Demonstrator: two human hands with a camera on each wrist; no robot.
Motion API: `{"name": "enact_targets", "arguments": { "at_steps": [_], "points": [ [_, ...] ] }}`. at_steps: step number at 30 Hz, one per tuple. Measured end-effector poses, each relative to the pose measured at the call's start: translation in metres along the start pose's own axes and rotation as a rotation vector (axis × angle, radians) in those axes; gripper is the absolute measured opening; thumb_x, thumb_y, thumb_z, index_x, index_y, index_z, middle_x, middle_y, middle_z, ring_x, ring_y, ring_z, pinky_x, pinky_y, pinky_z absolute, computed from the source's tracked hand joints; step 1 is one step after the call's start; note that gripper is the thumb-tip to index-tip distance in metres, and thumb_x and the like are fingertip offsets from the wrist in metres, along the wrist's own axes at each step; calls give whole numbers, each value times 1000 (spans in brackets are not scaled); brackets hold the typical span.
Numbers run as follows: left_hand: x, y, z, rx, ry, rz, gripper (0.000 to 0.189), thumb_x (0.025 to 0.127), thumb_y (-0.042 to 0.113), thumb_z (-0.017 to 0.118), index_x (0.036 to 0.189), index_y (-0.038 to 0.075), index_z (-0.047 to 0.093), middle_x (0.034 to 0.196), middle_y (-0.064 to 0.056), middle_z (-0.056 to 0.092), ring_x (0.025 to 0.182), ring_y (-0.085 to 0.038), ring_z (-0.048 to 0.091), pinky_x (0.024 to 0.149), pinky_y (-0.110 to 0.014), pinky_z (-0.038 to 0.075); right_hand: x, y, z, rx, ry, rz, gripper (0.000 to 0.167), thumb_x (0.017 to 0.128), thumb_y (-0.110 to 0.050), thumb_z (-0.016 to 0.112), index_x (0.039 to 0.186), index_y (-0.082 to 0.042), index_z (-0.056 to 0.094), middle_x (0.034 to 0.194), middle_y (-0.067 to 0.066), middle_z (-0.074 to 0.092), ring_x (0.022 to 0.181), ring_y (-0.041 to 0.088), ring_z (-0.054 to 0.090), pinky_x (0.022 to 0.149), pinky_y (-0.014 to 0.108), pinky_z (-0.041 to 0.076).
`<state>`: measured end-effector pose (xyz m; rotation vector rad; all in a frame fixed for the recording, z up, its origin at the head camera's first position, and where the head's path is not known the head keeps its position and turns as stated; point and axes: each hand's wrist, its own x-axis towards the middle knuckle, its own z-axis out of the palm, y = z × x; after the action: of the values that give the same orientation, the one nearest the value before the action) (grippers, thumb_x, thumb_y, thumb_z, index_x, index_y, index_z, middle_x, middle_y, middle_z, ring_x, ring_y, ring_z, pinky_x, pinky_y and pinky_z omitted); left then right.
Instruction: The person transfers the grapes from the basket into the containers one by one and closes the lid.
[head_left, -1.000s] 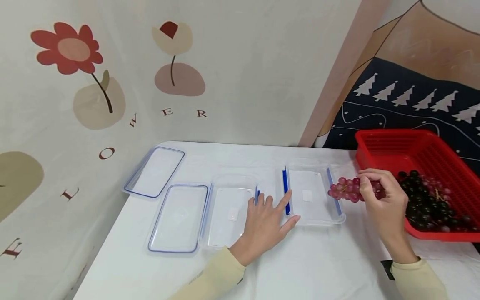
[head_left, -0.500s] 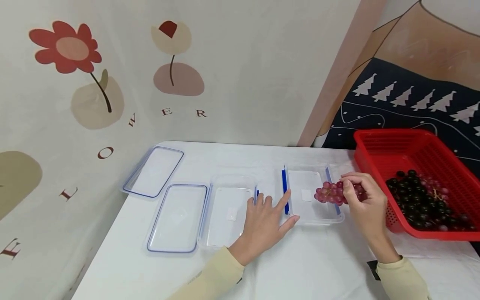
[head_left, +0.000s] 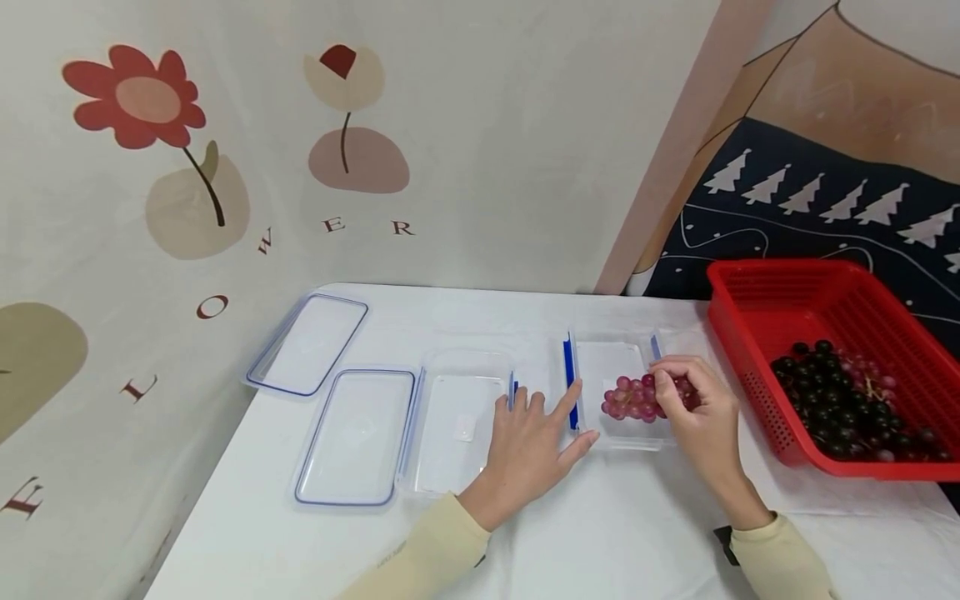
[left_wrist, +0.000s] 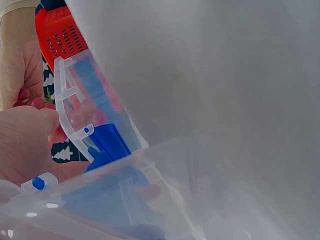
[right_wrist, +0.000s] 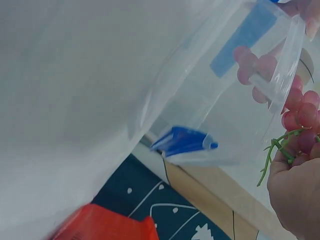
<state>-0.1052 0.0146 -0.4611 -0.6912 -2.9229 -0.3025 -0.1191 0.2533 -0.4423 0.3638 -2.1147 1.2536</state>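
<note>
My right hand (head_left: 705, 425) pinches a bunch of red grapes (head_left: 630, 398) over the clear plastic food container (head_left: 603, 354) with blue clips. In the right wrist view, the bunch (right_wrist: 306, 114) shows a green stem (right_wrist: 270, 155) by the fingers, and some grapes appear through the container's wall. My left hand (head_left: 528, 446) lies with fingers spread between this container and a second clear one (head_left: 442, 475) to its left. Its index finger reaches the blue clip (head_left: 569, 358) on the container's left side. In the left wrist view, the left hand (left_wrist: 25, 145) is partly cut off.
A red plastic basket (head_left: 757, 408) on the right holds black grapes (head_left: 832, 408) and red grapes (head_left: 870, 373). Two clear lids with blue seals, a nearer one (head_left: 356, 442) and a farther one (head_left: 315, 342), lie on the left of the white table (head_left: 600, 533).
My right hand has carried the red grapes leftward from beside the basket to over the right container. My left hand has stayed in place.
</note>
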Motion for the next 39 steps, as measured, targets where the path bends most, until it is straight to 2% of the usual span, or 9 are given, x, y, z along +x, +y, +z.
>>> {"name": "enact_targets", "arguments": {
  "at_steps": [3, 10, 13, 19, 26, 29, 35, 39],
  "points": [
    [-1, 1, -1, 6, -8, -7, 77, 108, 73, 44, 172, 28, 39, 129, -16, 72, 133, -43, 58, 107, -63, 42, -2, 2, 4, 15, -21, -6, 14, 95, 16, 68, 101, 6, 76, 109, 16, 74, 96, 1, 62, 69, 10, 46],
    [-1, 1, -2, 14, -8, -7, 78, 107, 73, 47, 172, 28, 40, 129, -16, 72, 134, -43, 58, 107, -63, 43, -6, -3, 11, 40, -52, -12, 18, 95, 15, 70, 101, 0, 78, 109, 12, 75, 104, 2, 64, 78, 10, 50],
    [-1, 1, -1, 24, -6, -2, 79, 107, 74, 45, 171, 28, 40, 128, -16, 72, 133, -43, 58, 106, -62, 43, -7, -4, 13, 37, -84, 12, 18, 96, 13, 72, 104, -2, 79, 108, 9, 75, 98, 4, 64, 74, 11, 50],
    [0, 1, 0, 43, 5, 0, 79, 108, 75, 42, 171, 28, 41, 125, -15, 73, 129, -41, 60, 104, -61, 45, -9, -4, 15, -18, -189, 93, 18, 100, 5, 73, 113, -6, 77, 104, 6, 73, 76, 10, 58, 60, 16, 49],
    [0, 1, -1, 36, 14, 7, 79, 108, 74, 41, 171, 27, 42, 124, -16, 74, 129, -41, 60, 103, -61, 45, -9, 2, 11, -89, -281, 140, 11, 104, 0, 70, 111, -6, 76, 97, 5, 71, 75, 13, 56, 59, 19, 48],
    [-1, 2, -1, 33, 15, 5, 79, 108, 74, 42, 171, 27, 41, 125, -16, 73, 129, -41, 60, 103, -61, 44, -9, 4, 9, -140, -320, 114, 10, 105, 1, 69, 108, -5, 76, 97, 3, 70, 78, 14, 56, 62, 19, 49],
    [0, 2, 0, 39, 22, 10, 79, 108, 74, 41, 171, 27, 42, 123, -15, 74, 129, -41, 60, 103, -61, 45, -6, 9, 3, -269, -372, -4, 12, 104, 4, 69, 106, -6, 77, 98, 1, 71, 83, 14, 59, 74, 14, 50],
    [0, 1, 1, 49, 29, 15, 78, 108, 74, 41, 171, 27, 42, 122, -15, 74, 127, -41, 61, 101, -59, 45, -3, 12, 1, -326, -409, -66, 12, 101, 4, 74, 106, -7, 77, 96, -1, 70, 83, 14, 62, 74, 26, 60]
  ]
}}
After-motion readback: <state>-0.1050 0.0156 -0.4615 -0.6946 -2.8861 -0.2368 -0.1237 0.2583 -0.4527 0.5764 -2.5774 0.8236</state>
